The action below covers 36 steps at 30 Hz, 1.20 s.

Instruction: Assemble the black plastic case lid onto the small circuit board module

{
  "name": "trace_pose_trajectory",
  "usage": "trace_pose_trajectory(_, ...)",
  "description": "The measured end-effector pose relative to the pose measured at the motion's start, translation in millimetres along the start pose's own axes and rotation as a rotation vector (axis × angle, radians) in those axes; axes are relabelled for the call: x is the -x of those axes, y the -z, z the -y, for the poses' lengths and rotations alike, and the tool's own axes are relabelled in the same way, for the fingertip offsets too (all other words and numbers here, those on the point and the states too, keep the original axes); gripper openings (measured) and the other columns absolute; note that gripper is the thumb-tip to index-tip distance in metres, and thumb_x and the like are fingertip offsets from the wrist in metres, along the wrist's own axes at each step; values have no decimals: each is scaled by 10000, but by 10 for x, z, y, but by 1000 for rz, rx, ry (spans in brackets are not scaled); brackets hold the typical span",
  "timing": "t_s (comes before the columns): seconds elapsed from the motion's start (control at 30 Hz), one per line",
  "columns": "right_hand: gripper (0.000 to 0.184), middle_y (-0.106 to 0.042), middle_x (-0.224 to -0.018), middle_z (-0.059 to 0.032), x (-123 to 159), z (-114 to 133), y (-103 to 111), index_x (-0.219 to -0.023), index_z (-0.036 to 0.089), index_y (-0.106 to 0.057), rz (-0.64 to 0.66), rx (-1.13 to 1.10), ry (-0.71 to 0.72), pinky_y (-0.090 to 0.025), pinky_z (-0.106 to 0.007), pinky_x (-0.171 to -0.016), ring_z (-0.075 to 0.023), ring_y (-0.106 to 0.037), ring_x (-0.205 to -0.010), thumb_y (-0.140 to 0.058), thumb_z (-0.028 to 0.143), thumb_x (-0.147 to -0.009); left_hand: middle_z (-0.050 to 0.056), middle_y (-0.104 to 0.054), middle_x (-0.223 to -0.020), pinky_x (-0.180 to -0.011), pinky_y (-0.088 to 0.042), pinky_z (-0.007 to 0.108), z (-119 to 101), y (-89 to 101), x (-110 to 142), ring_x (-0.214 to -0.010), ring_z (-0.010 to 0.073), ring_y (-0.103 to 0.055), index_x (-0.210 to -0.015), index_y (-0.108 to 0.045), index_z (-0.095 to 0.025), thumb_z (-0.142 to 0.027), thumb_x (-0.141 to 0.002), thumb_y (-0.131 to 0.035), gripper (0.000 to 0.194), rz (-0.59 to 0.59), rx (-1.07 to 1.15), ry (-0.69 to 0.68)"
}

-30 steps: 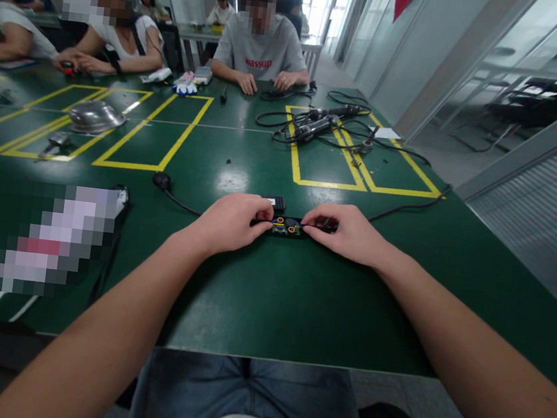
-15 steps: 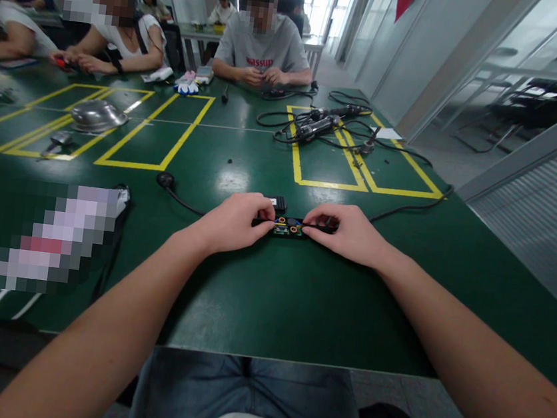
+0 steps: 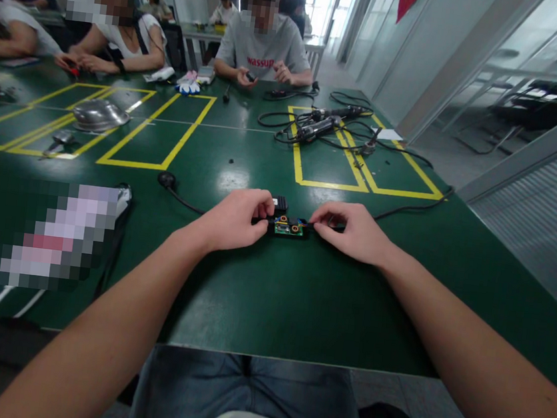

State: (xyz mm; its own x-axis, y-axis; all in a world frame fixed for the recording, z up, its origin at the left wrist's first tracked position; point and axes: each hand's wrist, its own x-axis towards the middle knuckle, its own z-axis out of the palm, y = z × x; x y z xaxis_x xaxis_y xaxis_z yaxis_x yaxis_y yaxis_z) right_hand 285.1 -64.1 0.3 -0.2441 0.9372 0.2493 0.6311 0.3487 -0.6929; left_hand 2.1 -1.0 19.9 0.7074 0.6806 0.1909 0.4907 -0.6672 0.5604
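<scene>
A small green circuit board [image 3: 289,227] with two copper-coloured coils lies in front of me, with a black cable running from each end. At its left end, my left hand [image 3: 243,220] is closed on the cable, thumb against the fingers. My right hand [image 3: 351,231] pinches the right-hand cable [image 3: 313,225] just beside the board. Behind the board, close to my left fingertips, sits a ribbed black cover [image 3: 280,204] with a white label. How much black casing lies under the board I cannot tell.
A black plug [image 3: 166,179] ends the cable on the left. A blurred-out packet [image 3: 62,231] lies at left. Farther off are a metal bowl [image 3: 101,115], cabled black tools [image 3: 318,127] and gloves [image 3: 189,83]. Co-workers sit across the green table [image 3: 307,306].
My right hand has shifted slightly right, from the board's edge onto the cable. More green board now shows along its front. The person opposite has moved their hands apart.
</scene>
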Motion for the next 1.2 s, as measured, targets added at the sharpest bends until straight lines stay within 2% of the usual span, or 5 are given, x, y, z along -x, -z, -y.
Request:
trace_pose_trajectory(0.4,206,-871,-978,-82,-32,-83,51,-853,265,-837,61,26,7,-585,-517,-991,-314,-782,-978,-793,459,-907,45,-773,-910,-819,-539,359,59,23,-13,-828,213,-713,-922,-796,-196,-114,-933,-716,115,63,-129,-42)
trace_pose_trajectory(0.6,244,-870,-944,-67,-59,-74,90,-916,248,-867,134,-90,-90,-628,-468,-931,-282,-786,-904,-817,485,-884,66,-760,-960,-927,-584,433,78,54,-18,-923,257,-712,-938,-846,-208,-152,-954,-732,128,83,-202,-56)
trace_pose_trajectory(0.77,252,-871,-922,-70,-57,-80,81,-861,252,-868,130,-91,-87,-635,-466,-922,-285,-792,-897,-824,499,-877,133,-718,-1359,-1151,-574,570,95,-75,-14,-1281,345,-649,-894,-860,-212,-177,-931,-755,117,-144,-216,-108)
trace_pose_trajectory(0.97,254,-843,-893,-66,-53,-56,57,-864,246,-847,119,-109,-111,-636,-452,-863,-264,-756,-843,-812,497,-865,139,-728,-1544,-1299,-493,592,149,-198,-84,-1464,359,-639,-1228,-877,-227,-178,-995,-730,280,-231,-178,101)
trace_pose_trajectory(1.2,269,-820,-925,-66,-53,-44,-3,-934,238,-774,103,-174,-133,-624,-442,-845,-241,-719,-816,-820,489,-848,81,-868,-1259,-1142,-586,499,77,-110,-89,-1229,323,-765,-1240,-854,-249,-224,-1012,-787,239,-150,-130,225)
